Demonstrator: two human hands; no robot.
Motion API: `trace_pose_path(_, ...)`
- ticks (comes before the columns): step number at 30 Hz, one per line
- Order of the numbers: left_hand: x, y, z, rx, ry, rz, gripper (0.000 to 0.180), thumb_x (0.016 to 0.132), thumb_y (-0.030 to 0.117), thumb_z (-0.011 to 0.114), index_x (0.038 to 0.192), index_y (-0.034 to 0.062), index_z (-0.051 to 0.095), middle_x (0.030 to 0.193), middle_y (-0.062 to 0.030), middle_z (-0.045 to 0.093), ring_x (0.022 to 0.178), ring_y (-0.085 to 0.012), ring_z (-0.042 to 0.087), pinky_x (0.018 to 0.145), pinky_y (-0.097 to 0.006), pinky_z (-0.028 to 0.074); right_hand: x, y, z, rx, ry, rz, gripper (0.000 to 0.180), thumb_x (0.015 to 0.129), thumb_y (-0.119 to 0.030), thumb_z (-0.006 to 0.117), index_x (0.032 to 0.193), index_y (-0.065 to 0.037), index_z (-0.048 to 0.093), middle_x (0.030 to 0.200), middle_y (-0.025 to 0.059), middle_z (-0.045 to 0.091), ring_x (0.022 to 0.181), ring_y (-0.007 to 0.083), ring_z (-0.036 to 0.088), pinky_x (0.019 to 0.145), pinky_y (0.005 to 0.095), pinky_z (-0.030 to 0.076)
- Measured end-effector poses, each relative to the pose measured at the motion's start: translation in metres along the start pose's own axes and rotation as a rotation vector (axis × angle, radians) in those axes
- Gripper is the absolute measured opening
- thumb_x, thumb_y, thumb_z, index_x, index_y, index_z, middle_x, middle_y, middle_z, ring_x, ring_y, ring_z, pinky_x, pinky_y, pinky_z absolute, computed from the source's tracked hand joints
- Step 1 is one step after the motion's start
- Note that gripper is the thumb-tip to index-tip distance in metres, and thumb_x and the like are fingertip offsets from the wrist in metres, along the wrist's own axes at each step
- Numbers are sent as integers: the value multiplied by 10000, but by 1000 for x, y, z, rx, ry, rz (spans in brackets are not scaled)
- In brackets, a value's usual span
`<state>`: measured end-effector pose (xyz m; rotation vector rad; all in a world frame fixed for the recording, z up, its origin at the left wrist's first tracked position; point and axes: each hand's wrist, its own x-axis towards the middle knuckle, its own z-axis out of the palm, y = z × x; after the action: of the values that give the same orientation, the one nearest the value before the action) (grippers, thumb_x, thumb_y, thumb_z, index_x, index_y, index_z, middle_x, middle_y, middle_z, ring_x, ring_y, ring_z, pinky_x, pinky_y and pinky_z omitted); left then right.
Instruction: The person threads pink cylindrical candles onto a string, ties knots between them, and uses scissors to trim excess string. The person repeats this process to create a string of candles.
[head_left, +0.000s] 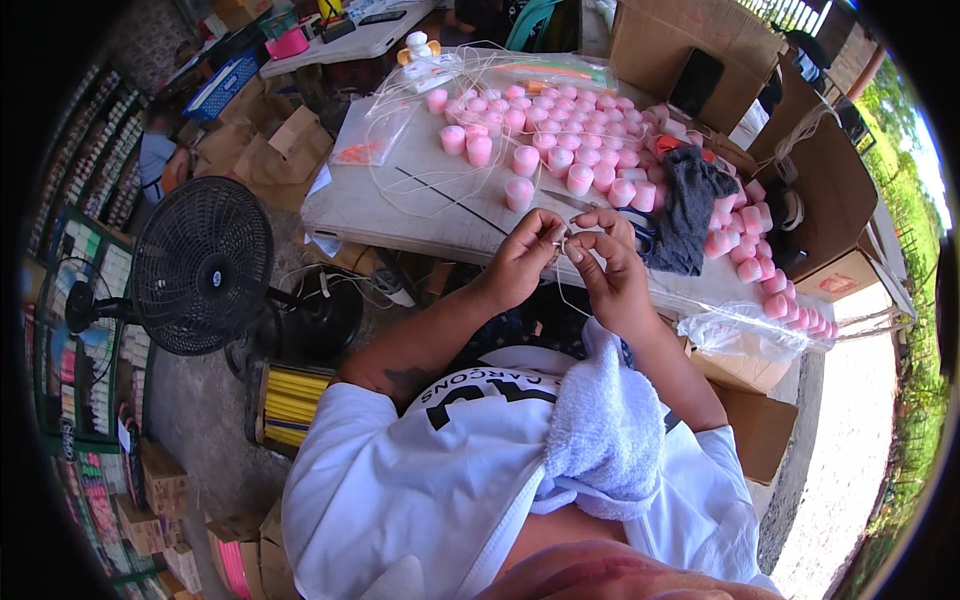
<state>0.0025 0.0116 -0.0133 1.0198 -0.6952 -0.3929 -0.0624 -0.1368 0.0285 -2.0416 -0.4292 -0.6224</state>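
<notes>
Item: thin string (566, 262), pinched between my left hand (524, 262) and right hand (606, 268), both closed on it and touching, its loose end trailing down toward me; scissors (622, 216) and pink candles (560, 150) just beyond on the table (360, 200).

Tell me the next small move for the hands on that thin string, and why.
Probably pull the string taut: left hand and right hand pinch it together at the fingertips above the table edge, and a slack strand hangs below them.
</notes>
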Motion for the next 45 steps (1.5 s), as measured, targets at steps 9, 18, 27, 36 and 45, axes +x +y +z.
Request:
trace_pose_path(9,-5,-14,8,94,57,-26,134,993,169,393,956,61,463,804,10,429,676,-52,388,619,-209,358,-4,3,4,-350,101,-165,167,729,6,655,880,-63,636,1079,91,537,1123,360,426,952,465,318)
trace_pose_path(18,0,-10,11,675,150,280,75,901,85,557,881,37,504,836,-55,426,733,-131,440,675,-257,391,-11,11,-2,102,-1,268,110,807,-55,655,896,-5,612,1018,98,572,1036,238,519,913,331,390)
trace_pose_path(27,6,-8,12,646,183,280,136,925,98,530,813,40,479,811,-20,423,724,-87,405,680,-227,363,-5,9,-16,754,-125,490,179,909,-97,550,1018,25,624,1106,74,543,1011,133,522,910,260,386)
trace_pose_path(36,8,6,21,763,243,371,177,907,84,551,765,43,454,770,-27,398,661,-105,370,612,-239,339,4,22,-17,659,-176,349,122,856,-47,623,963,-17,673,1140,49,532,1043,144,506,926,293,382)
trace_pose_path(45,13,0,12,819,260,377,157,864,83,606,749,25,516,747,-60,450,633,-168,435,570,-294,373,6,21,-12,-13,10,-22,139,722,-26,684,858,-35,656,987,68,612,1040,245,522,919,353,385)
